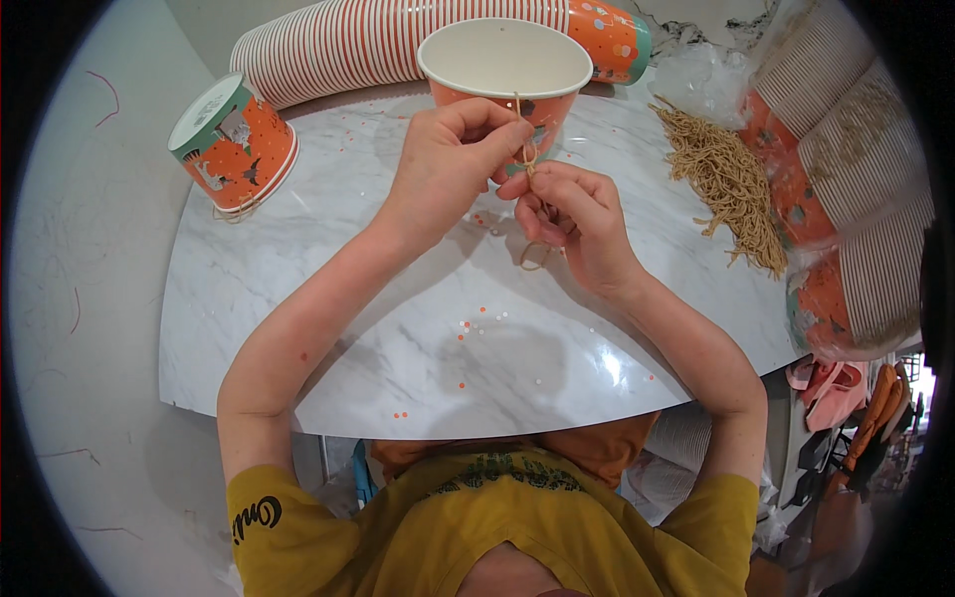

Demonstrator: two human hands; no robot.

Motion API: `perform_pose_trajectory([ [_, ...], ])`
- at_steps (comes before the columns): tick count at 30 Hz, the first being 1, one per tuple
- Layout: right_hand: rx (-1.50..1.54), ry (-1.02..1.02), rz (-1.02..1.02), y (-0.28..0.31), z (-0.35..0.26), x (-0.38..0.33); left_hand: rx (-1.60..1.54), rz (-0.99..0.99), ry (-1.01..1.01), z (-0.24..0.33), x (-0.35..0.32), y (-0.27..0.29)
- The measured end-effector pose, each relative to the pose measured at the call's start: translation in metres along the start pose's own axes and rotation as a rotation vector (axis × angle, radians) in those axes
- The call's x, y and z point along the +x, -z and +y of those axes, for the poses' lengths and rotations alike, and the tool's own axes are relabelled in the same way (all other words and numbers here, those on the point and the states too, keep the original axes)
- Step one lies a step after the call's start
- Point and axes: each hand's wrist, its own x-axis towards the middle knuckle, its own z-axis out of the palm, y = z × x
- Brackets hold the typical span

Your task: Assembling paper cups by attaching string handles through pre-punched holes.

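A large orange paper bucket (502, 80) with a white inside stands open side up behind my hands. A thin tan cord (530, 154) runs from near its rim down to my fingers, and a small loop shows between them. My left hand (453, 164) pinches the cord with thumb and forefinger in front of the bucket's wall. Slightly lower and to the right, my right hand (577, 214) is closed on the cord too, with a loose curl hanging below its fingers. The fingertips partly hide where the cord crosses.
Behind lies a long stack of nested paper buckets (333, 50). An upside-down orange bucket (234, 149) with a cord stands at left. A heap of cut tan cords (721, 179) lies right, beside plastic-wrapped bucket stacks (856, 149). Small paper dots dot the marbled table (398, 338).
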Motion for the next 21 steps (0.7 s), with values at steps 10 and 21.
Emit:
perform_pose_trajectory([
  [10,0.021,-0.062,0.062,-0.0036,-0.0005,0.0007,-0.001,-0.015,-0.026,0.0027,-0.0020,-0.0013],
  [21,0.121,-0.123,0.057,-0.0064,-0.0057,-0.0016,-0.020,-0.010,-0.138,-0.0002,-0.0016,-0.0037],
])
